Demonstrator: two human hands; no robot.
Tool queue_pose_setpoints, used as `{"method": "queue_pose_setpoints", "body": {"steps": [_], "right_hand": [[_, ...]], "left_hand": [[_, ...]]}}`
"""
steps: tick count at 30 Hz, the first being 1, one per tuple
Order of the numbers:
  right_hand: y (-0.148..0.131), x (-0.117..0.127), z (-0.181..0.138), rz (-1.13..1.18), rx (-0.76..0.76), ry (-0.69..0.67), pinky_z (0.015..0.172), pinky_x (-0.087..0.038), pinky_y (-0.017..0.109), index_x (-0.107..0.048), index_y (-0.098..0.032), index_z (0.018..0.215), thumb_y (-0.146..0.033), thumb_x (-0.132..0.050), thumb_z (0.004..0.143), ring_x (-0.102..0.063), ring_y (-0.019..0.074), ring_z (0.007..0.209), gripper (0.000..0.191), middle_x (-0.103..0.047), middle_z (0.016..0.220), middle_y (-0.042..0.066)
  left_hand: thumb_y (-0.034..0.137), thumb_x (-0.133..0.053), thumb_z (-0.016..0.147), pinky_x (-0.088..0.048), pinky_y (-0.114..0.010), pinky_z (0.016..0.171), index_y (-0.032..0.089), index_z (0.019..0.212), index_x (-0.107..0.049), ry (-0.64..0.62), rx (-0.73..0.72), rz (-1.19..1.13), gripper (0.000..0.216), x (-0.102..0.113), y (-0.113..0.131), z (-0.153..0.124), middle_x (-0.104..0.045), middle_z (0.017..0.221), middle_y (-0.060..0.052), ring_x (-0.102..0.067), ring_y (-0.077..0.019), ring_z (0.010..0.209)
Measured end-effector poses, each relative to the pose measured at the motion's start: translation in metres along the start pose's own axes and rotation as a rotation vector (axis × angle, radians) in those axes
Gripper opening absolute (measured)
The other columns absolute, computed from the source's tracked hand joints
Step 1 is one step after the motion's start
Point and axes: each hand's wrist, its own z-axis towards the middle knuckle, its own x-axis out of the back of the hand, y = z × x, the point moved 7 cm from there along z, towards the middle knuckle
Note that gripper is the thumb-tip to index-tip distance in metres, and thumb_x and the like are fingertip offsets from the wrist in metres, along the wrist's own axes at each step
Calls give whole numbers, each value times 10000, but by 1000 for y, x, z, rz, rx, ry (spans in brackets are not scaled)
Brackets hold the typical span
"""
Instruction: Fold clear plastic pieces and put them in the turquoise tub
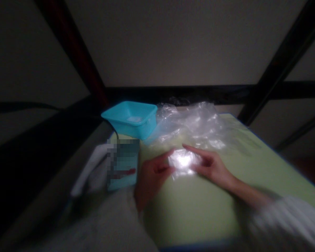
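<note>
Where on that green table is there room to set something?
Bare green table lies at the front edge, below the left hand and right hand pinching a plastic packet, and along the right. Crowded at back: turquoise tub, crumpled plastic.

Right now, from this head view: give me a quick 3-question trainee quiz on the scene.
1. True or false: the left hand and the right hand both touch the small clear bag.
2. Where does the turquoise basin stand? A) at the far left of the table B) beside the right wrist C) upside down at the near edge
3. Fill in: the table top is ___ in colour.

Key: 1 true; 2 A; 3 green.
</note>
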Motion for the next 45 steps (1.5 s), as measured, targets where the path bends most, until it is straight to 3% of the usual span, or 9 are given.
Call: {"method": "queue_pose_setpoints", "body": {"steps": [5, 10, 15, 20, 23, 27, 35, 41, 45], "right_hand": [[1, 0, 0, 21, -5, 3, 386, -304, 190, -598, -274, 1252, -243, -735, 714, -360, 49, 470, 556, -679, 944, 23], [0, -3, 0, 47, 3, -21, 399, -333, 187, -604, -275, 1246, -235, -732, 717, -410, 61, 485, 545, -679, 893, 11], [0, 0, 1, 68, 14, -20, 408, -350, 179, -630, -279, 1213, -227, -718, 731, -407, 56, 476, 492, -688, 883, 12], [-3, 1, 2, 92, 37, -23, 498, -438, 197, -657, -315, 1160, -197, -703, 734, -532, 86, 604, 444, -678, 1078, 14], [-4, 2, 2, 98, 48, -14, 591, -492, 228, -662, -318, 1145, -187, -706, 725, -596, 127, 756, 443, -648, 1173, 18], [3, 3, 4, 101, 20, 23, 557, -483, 225, -654, -290, 1150, -186, -725, 705, -580, 120, 683, 463, -678, 1028, 19], [13, 3, 6, 227, 2, 56, 493, -407, 192, -695, -262, 1035, -250, -737, 703, -505, 86, 575, 335, -634, 765, -14], [18, -1, 6, 340, -54, 51, 537, -418, 190, -721, -254, 962, -245, -764, 682, -526, 83, 595, 284, -649, 747, -17], [17, -8, 5, 423, -77, -6, 589, -452, 209, -706, -259, 1037, -245, -772, 678, -569, 97, 646, 365, -684, 826, -3]], "left_hand": [[255, -689, 697, -310, -173, 473, 172, 1304, -541, -20, 13, -6, 630, 0, 2, 0, -538, 549, 58, -437, -72, 494], [248, -701, 670, -413, -203, 523, 143, 1333, -506, -64, 59, -95, 698, -4, 1, 0, -612, 599, 32, -561, -126, 566], [227, -737, 620, -486, -207, 562, 190, 1417, -348, -58, 37, -264, 887, -5, 3, 2, -667, 973, -45, -633, -129, 659], [259, -701, 677, -487, -221, 526, 133, 1307, -391, -89, 2, -282, 713, -6, -3, 7, -623, 714, 20, -593, -111, 553], [209, -694, 663, -474, -203, 504, 149, 1252, -408, -101, 19, -248, 658, -7, -7, 8, -610, 689, 38, -590, -106, 547], [201, -687, 653, -469, -189, 480, 155, 1223, -418, -81, 5, -242, 632, -7, -9, 9, -573, 623, 70, -576, -96, 505], [367, -728, 677, -469, -184, 447, 169, 1258, -449, -21, -25, -362, 674, 2, -17, 15, -604, 665, 37, -606, -112, 519], [357, -720, 697, -486, -200, 434, 162, 1202, -457, -22, -31, -368, 602, -1, -15, 13, -596, 620, 47, -598, -122, 507], [329, -740, 646, -489, -206, 422, 160, 1163, -441, -4, -56, -337, 620, 1, -9, 14, -605, 659, 43, -586, -121, 515]]}}
